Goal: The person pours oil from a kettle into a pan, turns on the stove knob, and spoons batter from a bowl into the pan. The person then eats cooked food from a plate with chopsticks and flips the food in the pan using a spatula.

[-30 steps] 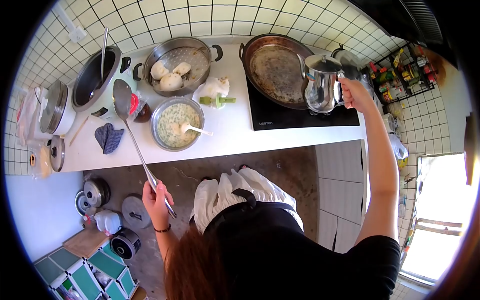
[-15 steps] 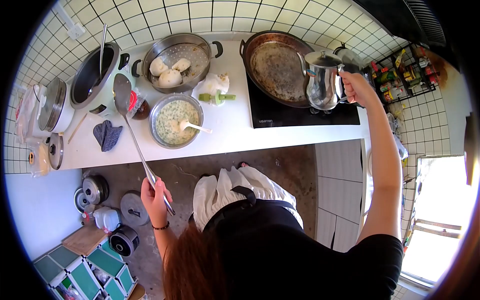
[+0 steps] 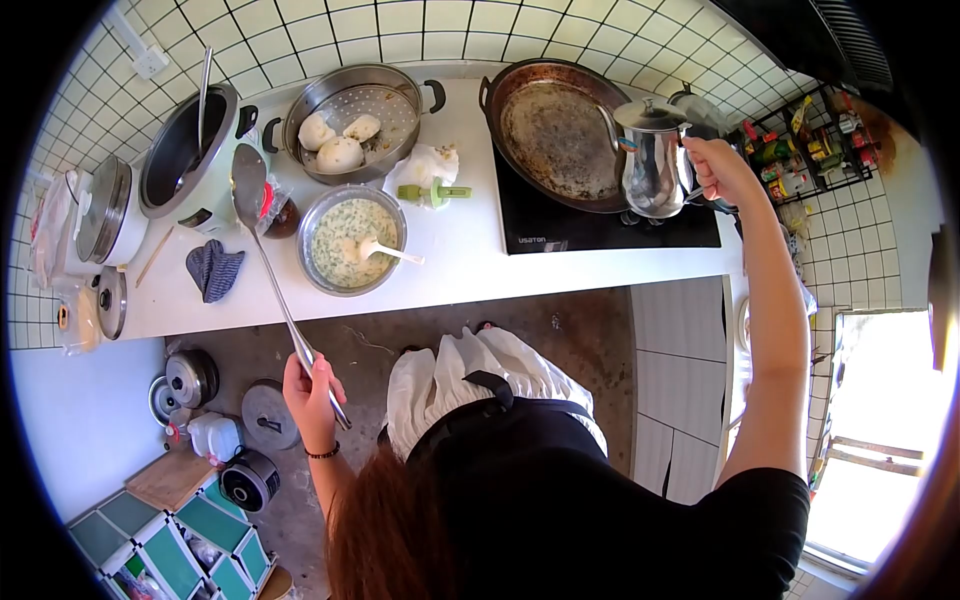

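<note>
My left hand [image 3: 313, 393] is wrapped round the handle of a long metal spatula [image 3: 268, 265], in front of the counter. Its rounded head points up and away over the counter, beside the red-lidded jar [image 3: 285, 216]. Out to the right, my right hand [image 3: 722, 172] grips the handle of a shiny lidded metal jug [image 3: 650, 172] with a thin spout on its left. The jug is upright, over the right edge of a wide, browned pan [image 3: 555, 130] on a black cooktop [image 3: 590, 236]. I cannot tell whether the jug touches the rim.
A metal bowl [image 3: 402, 232] of pale batter with green bits holds a white spoon [image 3: 392, 252]. Behind it, a steamer pot [image 3: 405, 150] contains white dough-like pieces. A green-handled tool [image 3: 432, 192], a folded cloth [image 3: 213, 270] and a large cooker pot [image 3: 190, 150] stand left.
My right hand and the jug have shifted slightly right. The spatula head has moved a little to the right and away, with my left hand almost still.
</note>
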Available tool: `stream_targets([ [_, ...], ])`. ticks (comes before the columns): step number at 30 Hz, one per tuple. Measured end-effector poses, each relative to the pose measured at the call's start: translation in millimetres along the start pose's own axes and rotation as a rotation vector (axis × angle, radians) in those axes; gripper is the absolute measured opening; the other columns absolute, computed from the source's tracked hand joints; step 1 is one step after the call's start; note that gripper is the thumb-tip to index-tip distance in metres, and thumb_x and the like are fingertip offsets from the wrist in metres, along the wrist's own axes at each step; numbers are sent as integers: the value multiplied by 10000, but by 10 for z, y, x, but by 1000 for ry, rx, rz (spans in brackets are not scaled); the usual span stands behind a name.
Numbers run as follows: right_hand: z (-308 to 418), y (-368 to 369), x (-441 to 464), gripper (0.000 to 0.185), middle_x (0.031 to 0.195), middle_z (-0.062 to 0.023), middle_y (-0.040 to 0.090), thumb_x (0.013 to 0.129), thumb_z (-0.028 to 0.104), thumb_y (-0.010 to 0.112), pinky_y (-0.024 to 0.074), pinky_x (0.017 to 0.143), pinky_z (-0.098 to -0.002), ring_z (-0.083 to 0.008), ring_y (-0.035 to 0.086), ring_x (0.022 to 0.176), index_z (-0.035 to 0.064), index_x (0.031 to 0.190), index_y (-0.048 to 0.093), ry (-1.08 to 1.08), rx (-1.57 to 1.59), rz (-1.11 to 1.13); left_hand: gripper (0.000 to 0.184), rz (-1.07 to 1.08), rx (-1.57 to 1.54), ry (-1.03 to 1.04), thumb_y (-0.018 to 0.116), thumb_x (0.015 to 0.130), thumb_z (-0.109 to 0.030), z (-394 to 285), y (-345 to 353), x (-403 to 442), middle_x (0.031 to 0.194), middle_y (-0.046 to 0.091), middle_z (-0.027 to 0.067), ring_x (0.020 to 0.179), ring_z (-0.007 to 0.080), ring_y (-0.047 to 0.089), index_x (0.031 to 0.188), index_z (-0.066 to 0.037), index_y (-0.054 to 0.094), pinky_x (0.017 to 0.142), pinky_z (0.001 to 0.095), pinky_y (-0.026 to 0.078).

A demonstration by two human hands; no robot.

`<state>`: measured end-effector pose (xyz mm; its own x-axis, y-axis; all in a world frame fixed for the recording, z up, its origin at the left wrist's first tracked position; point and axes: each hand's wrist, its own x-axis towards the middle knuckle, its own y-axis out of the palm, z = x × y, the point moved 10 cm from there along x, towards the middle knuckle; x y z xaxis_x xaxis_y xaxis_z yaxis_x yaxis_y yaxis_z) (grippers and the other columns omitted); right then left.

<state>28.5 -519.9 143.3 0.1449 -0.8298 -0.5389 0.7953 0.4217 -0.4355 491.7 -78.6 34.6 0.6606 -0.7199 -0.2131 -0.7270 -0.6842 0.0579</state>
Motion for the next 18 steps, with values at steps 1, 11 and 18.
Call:
stream_targets([
  [1, 3, -3, -3, 456, 472, 85, 188, 903, 353, 490, 123, 371, -254, -62, 143, 384, 192, 546, 256, 3, -1, -3, 48, 2, 0, 0, 488, 910, -74, -3, 4, 0, 618, 457, 5, 406, 75, 426, 903, -27, 485, 374, 201, 333],
  [11, -19, -9, -78, 448, 476, 87, 199, 900, 345, 500, 130, 368, -253, -60, 148, 387, 190, 553, 265, 6, 12, -2, 48, 8, 9, -1, 488, 912, -74, -10, 15, -26, 631, 456, 6, 412, 73, 425, 898, -28, 483, 374, 202, 341],
  [18, -110, -79, -194, 455, 472, 88, 204, 902, 365, 513, 142, 367, -253, -61, 157, 383, 191, 556, 274, -4, 25, -23, 48, 15, 10, -5, 483, 914, -71, -21, 55, -29, 634, 458, 5, 412, 73, 425, 898, -25, 485, 383, 201, 344],
])
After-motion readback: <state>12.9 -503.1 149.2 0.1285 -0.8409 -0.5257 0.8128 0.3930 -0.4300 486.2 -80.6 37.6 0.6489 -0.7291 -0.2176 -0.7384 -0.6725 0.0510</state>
